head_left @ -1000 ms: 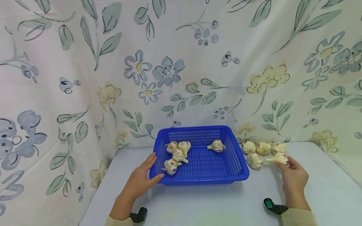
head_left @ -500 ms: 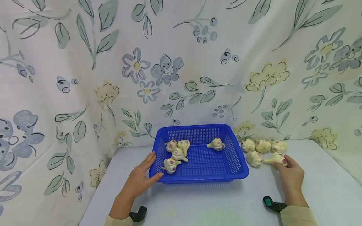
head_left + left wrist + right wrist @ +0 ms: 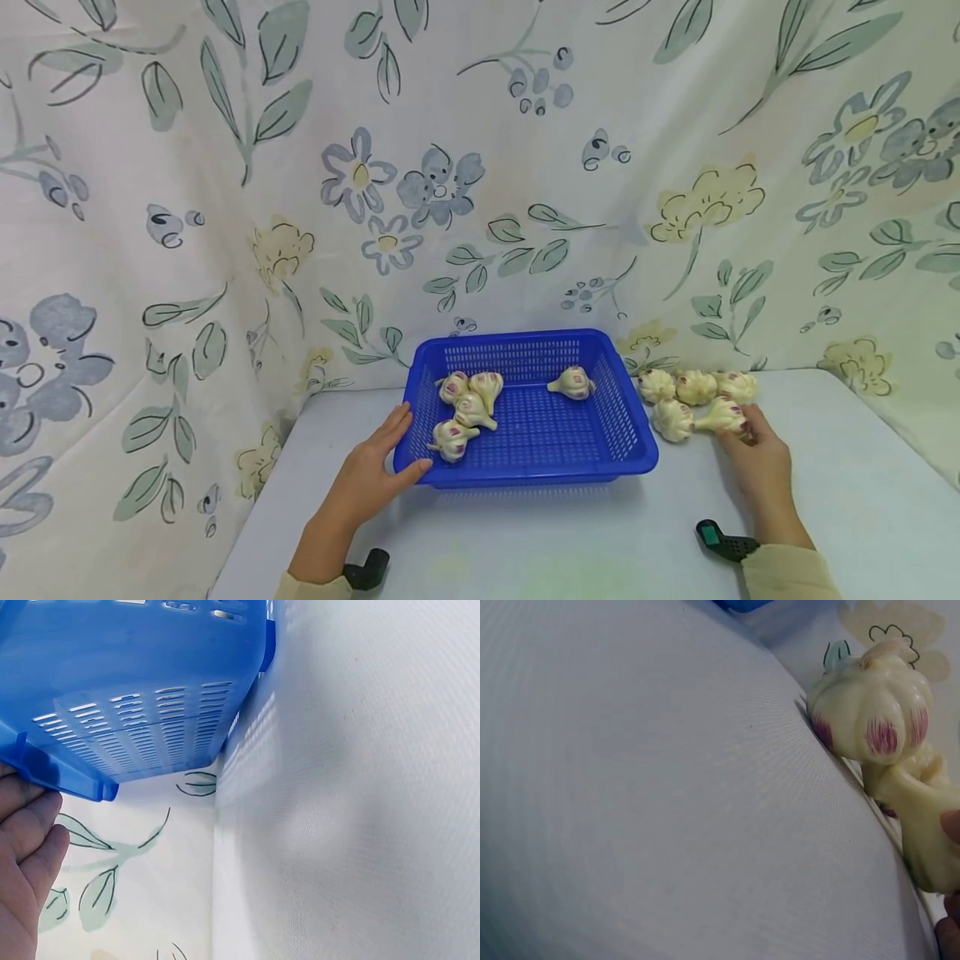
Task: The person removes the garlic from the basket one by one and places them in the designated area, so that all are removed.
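Observation:
In the head view my right hand point(image 3: 767, 462) pinches a garlic bulb point(image 3: 723, 415) low over the table, its stem pointing left. That stem reaches a neighbouring garlic bulb point(image 3: 673, 421). The right wrist view shows the held garlic bulb point(image 3: 930, 832) against another purple-streaked garlic bulb point(image 3: 870, 712), with only bits of my fingers at the edge. My left hand point(image 3: 367, 475) rests at the near left corner of a blue plastic basket point(image 3: 525, 481). Its fingers lie extended along the rim and its thumb touches the front edge.
Four white garlic bulbs lie grouped in the basket's left part, with one point(image 3: 456, 440) nearest the front. Another bulb point(image 3: 574, 382) lies at the right. Three more bulbs point(image 3: 696, 387) line the table's back edge. A floral curtain point(image 3: 480, 183) hangs behind the white table point(image 3: 540, 542).
My right hand has moved left with the garlic bulb and brought it down beside the other bulbs. My left hand stays at the basket corner.

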`<state>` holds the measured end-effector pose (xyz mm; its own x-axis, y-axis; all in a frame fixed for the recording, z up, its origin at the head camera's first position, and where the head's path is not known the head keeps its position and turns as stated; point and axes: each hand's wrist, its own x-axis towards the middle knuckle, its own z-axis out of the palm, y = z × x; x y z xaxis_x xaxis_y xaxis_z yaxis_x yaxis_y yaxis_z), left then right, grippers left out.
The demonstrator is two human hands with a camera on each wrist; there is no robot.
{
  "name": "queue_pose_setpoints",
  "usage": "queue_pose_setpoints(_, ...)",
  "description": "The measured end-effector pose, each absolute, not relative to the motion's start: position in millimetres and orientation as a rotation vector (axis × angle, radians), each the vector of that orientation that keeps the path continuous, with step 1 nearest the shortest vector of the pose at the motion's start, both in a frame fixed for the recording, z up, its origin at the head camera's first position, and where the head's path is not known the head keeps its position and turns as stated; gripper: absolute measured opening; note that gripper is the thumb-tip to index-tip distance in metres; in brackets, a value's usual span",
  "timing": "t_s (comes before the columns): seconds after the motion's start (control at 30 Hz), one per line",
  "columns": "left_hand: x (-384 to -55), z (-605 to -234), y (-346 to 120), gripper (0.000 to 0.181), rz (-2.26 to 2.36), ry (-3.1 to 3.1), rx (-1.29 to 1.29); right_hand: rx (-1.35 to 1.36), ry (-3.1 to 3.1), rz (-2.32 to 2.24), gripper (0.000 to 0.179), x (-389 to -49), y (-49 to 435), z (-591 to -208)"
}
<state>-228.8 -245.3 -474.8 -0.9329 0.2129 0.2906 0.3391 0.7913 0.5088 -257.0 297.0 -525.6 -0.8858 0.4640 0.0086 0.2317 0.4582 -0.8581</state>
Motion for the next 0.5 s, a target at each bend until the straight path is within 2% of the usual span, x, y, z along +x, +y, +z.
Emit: queue_pose_setpoints(0.5,-228.1,-474.5,-244.0,0.081,-0.845,-2.774,-0.416,-0.453,-2.469,1.359,0.063,-257.3,292.8,-529.3)
